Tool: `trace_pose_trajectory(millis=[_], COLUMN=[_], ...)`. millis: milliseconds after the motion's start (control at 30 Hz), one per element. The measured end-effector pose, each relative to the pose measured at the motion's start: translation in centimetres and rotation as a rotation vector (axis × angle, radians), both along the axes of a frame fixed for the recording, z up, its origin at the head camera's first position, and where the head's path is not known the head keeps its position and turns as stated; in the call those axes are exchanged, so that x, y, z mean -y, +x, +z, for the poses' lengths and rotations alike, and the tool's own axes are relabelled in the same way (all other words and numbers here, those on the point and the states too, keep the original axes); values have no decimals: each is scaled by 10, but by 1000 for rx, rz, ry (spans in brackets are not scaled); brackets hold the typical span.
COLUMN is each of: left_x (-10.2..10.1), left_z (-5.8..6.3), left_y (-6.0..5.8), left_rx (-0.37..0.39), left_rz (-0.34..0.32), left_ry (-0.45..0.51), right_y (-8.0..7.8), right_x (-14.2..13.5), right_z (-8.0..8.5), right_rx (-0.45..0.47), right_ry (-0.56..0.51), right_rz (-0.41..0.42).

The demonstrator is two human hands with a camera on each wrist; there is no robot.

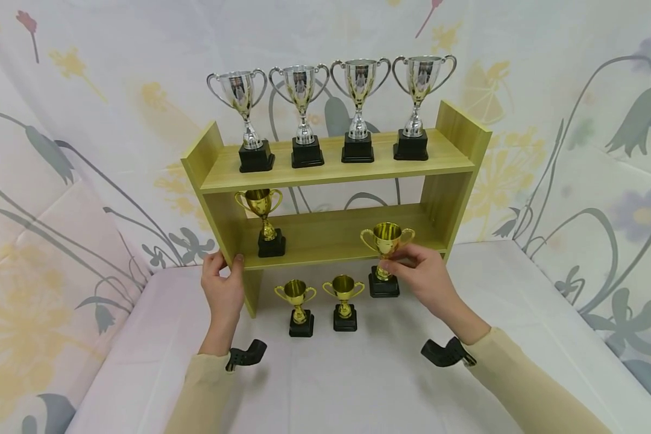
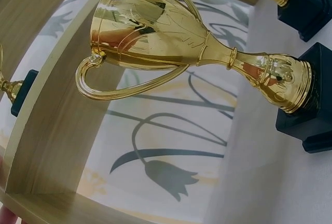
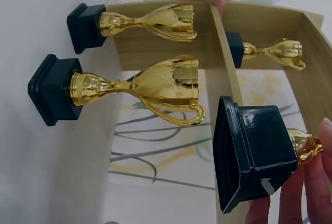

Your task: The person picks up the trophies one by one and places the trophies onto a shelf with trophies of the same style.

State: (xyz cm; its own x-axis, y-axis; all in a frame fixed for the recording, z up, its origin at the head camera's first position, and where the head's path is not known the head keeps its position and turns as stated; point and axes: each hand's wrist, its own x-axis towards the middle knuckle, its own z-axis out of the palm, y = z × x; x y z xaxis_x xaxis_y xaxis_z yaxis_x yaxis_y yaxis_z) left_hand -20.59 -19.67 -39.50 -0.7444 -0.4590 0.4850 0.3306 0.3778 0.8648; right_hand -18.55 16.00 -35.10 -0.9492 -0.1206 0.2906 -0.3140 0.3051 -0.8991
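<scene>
In the head view my right hand (image 1: pixel 427 278) pinches the stem of a gold trophy cup (image 1: pixel 386 239). Its black base (image 3: pixel 264 154), large in the right wrist view, is off the table and in front of the middle shelf's right part. My left hand (image 1: pixel 224 289) grips the left side of the wooden shelf (image 1: pixel 325 178), thumb at the front edge near the middle board. Another gold trophy (image 1: pixel 270 223) stands at that board's left end. Two more gold trophies, a left one (image 1: pixel 299 307) and a right one (image 1: pixel 344 301), stand upright on the table before the shelf.
Several silver trophies (image 1: pixel 360 108) stand in a row on the top board. Behind the shelf hangs a flower-patterned cloth (image 1: pixel 157 72). A white cloth covers the table (image 1: pixel 358 386). Black wrist mounts (image 1: pixel 443 352) stick inward from both sleeves.
</scene>
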Motion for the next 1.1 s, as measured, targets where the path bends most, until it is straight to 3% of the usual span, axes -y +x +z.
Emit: trace_pose_trajectory(millis=[1100], left_x=[-2], left_z=[1], left_y=[0], left_rx=[-13], left_rz=[15], left_ry=[12], right_y=[-14], right_x=[20], right_z=[17], right_rx=[-33], right_ry=[-37], right_rz=[67])
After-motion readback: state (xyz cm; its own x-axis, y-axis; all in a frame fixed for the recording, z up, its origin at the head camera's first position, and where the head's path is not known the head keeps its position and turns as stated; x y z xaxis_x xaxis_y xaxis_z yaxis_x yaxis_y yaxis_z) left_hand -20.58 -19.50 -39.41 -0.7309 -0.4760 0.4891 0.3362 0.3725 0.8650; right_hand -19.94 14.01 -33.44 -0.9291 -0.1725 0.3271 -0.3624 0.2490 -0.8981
